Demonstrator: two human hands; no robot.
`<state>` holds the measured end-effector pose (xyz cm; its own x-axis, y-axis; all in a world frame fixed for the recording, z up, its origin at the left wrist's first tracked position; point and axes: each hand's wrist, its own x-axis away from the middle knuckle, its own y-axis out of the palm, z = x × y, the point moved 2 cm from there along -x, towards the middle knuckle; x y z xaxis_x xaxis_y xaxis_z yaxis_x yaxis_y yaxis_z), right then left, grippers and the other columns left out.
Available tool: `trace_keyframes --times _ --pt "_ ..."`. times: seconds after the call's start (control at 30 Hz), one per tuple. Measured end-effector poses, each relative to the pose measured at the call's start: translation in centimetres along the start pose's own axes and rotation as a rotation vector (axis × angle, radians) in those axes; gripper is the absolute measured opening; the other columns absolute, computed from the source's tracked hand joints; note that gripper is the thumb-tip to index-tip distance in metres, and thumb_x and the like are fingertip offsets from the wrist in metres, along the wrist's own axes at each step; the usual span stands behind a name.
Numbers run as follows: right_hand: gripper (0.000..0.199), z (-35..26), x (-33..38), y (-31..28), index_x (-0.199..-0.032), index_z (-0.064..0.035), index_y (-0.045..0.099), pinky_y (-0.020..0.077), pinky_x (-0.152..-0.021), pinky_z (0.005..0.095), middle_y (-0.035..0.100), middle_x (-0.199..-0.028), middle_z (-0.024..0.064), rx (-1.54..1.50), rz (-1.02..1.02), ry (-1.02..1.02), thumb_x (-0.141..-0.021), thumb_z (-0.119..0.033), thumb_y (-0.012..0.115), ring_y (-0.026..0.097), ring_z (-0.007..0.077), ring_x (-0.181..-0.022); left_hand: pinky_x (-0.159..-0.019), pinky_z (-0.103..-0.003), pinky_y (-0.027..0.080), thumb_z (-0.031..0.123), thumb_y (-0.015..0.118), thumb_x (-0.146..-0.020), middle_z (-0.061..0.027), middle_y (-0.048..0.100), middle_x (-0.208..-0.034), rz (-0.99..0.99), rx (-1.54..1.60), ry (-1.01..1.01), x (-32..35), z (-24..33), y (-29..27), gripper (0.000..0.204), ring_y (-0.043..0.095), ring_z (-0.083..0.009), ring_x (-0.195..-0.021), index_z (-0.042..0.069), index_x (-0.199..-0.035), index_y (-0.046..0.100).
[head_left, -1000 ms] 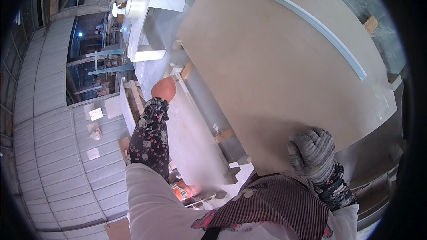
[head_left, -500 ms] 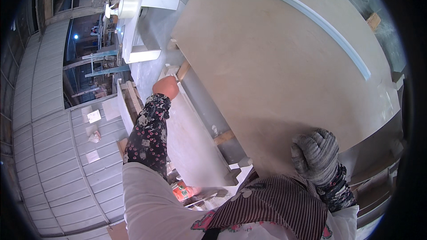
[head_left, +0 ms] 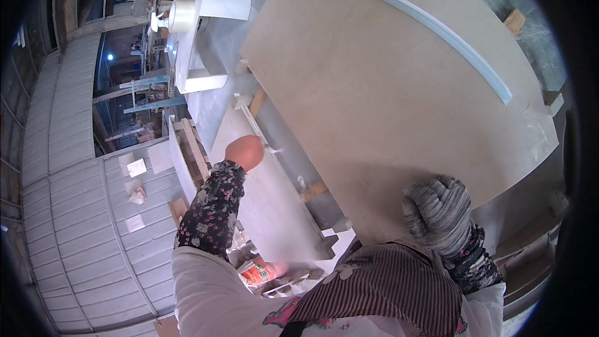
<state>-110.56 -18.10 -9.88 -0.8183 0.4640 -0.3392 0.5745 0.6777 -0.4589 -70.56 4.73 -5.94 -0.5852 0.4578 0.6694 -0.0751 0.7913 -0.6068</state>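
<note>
White panel (head_left: 269,212), wooden strip (head_left: 314,191) just beside

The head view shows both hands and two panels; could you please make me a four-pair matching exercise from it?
1. Left hand
2. Right hand
3. Pale strip
4. Wooden block

A. in a grey knit glove
B. at upper right, by the far edge of the large beige panel
C. at the narrow white panel
D. lying on the large beige panel

Pairs: 1-C, 2-A, 3-D, 4-B
</note>
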Motion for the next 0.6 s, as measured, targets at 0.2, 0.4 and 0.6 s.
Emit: trace_keyframes --times 0.2,0.4,0.6 --pt "0.023 -0.3 -0.3 0.1 -0.094 -0.0053 0.065 0.0510 -0.063 0.0451 0.066 -0.078 0.0087 0.005 -0.008 0.028 -0.074 -0.012 0.074 0.064 0.0305 -0.068 -0.077 -0.053 0.053 0.026 0.054 -0.096 -0.0208 0.071 -0.089 0.302 0.028 -0.190 -3.9 -3.4 -2.6 0.027 0.068 -0.0420 -0.087 0.005 -0.090 0.070" --pt "0.025 -0.3 -0.4 -0.1 -0.095 -0.0057 0.065 0.0516 -0.063 0.0451 0.066 -0.080 0.0089 0.023 -0.034 0.019 -0.073 -0.011 0.075 0.064 0.0308 -0.068 -0.076 -0.052 0.054 0.015 0.054 -0.087 -0.0176 0.072 -0.091 0.227 -0.015 -0.186 -4.7 -2.6 -1.7 0.021 0.069 -0.0385 -0.088 0.008 -0.090 0.073" --pt "0.023 -0.6 -0.4 -0.1 -0.095 -0.0054 0.065 0.0515 -0.062 0.0445 0.066 -0.081 0.0095 0.039 -0.001 -0.005 -0.074 -0.008 0.075 0.063 0.0318 -0.067 -0.072 -0.054 0.053 0.016 0.055 -0.085 -0.0177 0.070 -0.084 0.054 0.000 0.095 1.5 2.3 0.8 0.019 0.068 -0.0395 -0.081 0.007 -0.085 0.072"
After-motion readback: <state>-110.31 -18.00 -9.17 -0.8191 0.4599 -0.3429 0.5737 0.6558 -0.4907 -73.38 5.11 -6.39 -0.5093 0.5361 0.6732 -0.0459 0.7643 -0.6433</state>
